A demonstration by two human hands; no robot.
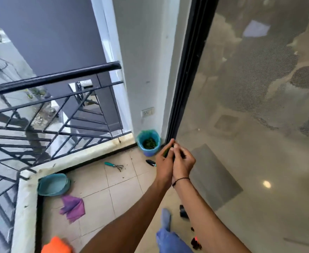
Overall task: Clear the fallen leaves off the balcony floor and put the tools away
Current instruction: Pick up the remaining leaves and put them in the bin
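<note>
Nearly done: both hands, left hand and right hand, pinch green leaves together above the blue leaf-filled plastic bucket in the balcony floor's far corner; the teal-handled metal hand rake near it awaits storing.

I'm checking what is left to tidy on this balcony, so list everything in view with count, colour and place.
bucket: one, blue, in the corner by the door frame, green leaves inside
hand rake: one, teal handle, on the tiles near the ledge
trowel: one, dark blade, on the tiles below the bucket
basin: one, teal, in the ledge corner
cloth: one, purple, on the tiles beside the basin
railing: one, black, along the ledge
wall socket: one, white, above the bucket
left hand: holding something green against the right hand
right hand: fingers curled, black wristband
</note>
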